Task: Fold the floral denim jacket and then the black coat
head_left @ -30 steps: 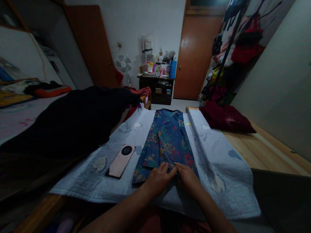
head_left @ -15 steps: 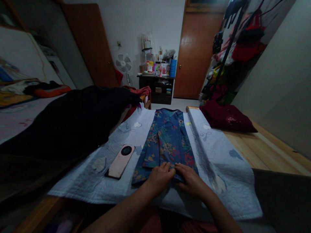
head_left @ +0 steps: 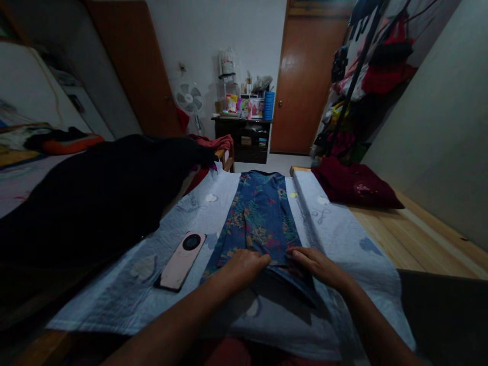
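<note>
A blue floral shirt lies lengthwise in front of me, its sides folded in and its dark neckline at the far end. My left hand is closed on the cloth near the close end, fingers curled under and thumb pointing right. To its right, my right hand pinches the fabric between thumb and fingers. Below the hands, the shirt's near edge hangs slightly raised and casts a shadow on the pale quilted sheet. A pink phone rests face down to the left of the shirt.
A big dark cloth heap covers the left side. At the right, a folded maroon garment sits on wooden boards. Beyond the bed stand a white fan and a dark cabinet with items on top.
My hands have moved apart, the right one shifting rightward. Both have gone from lying on the cloth to gripping it, and the shirt's near edge has lifted on the right.
</note>
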{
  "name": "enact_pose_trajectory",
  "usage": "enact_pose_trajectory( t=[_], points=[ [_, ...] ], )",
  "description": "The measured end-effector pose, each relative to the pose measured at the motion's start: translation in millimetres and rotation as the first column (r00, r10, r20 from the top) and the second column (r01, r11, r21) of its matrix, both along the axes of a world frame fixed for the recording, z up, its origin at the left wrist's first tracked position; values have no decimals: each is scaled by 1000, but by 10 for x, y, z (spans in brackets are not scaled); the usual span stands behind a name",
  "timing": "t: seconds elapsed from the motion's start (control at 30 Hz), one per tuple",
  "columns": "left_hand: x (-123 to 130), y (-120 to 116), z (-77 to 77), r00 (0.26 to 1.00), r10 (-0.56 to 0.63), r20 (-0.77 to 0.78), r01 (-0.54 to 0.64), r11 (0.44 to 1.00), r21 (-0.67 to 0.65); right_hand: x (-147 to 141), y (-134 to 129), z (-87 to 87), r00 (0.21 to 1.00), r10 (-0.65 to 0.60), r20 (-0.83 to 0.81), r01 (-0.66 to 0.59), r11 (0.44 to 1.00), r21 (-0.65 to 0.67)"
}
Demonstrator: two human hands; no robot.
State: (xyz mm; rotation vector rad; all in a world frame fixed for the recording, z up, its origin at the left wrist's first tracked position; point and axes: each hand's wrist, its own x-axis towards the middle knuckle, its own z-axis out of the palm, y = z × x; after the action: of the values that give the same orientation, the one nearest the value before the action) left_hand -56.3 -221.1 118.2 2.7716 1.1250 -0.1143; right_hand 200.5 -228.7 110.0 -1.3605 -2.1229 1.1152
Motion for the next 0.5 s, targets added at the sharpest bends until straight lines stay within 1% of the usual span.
enact_pose_trajectory(
  t=[0.13,0.23,0.33,0.5],
  points=[
    [-29,106,88,1000,-14,3,15,999,-46,-78,394,83,999,40,-5,-40,998,38],
    [-49,165,121,999,-31,6,32,997,-64,-210,768,83,996,84,-14,-83,994,65],
    [-56,186,125,998,-54,19,55,995,-79,-362,1161,-25,989,147,-30,-144,987,75],
    [-39,143,90,997,-75,30,78,994,-81,-643,1741,-337,959,279,-56,-272,956,112]
  ],
)
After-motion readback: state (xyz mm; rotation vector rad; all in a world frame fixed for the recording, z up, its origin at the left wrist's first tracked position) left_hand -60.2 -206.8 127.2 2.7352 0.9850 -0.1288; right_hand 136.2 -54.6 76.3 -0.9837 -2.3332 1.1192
